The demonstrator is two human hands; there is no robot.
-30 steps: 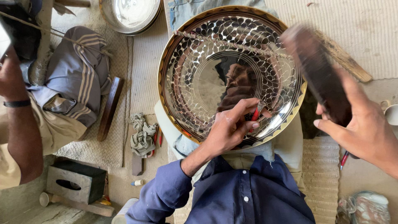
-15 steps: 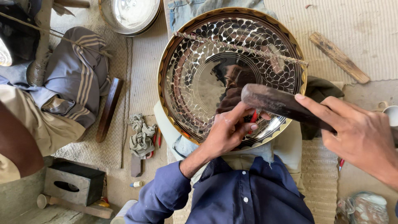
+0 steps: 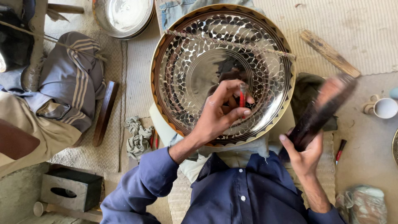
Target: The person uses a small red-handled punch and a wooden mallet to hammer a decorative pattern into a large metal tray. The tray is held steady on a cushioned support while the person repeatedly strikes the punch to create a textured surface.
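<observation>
— Since half a second before, your right hand (image 3: 304,151) had swung the dark wooden mallet (image 3: 321,112) off the tray and out to the right; where did it end up?

— You held it by its lower end, fingers wrapped tight around it, its blurred head tilted up and away over the dark green cloth (image 3: 306,93), clear of the tray's rim.

— And my left hand (image 3: 219,114)?

— It had stayed put. From the head camera, you pinched a small red punch (image 3: 242,97) between thumb and fingertips, upright, its tip on the big hammered metal tray (image 3: 186,62) right of centre. That tray lay propped on your lap, gold scalloped rim towards you, with a stick (image 3: 232,43) lying across its upper part.

— What lay around me?

— You had a red pen (image 3: 340,150) on the floor to your right, a white cup (image 3: 384,108) beyond it, a wooden slat (image 3: 329,53) above, a grey rag (image 3: 139,137) to the left, and a steel bowl (image 3: 123,16) at the top.
</observation>
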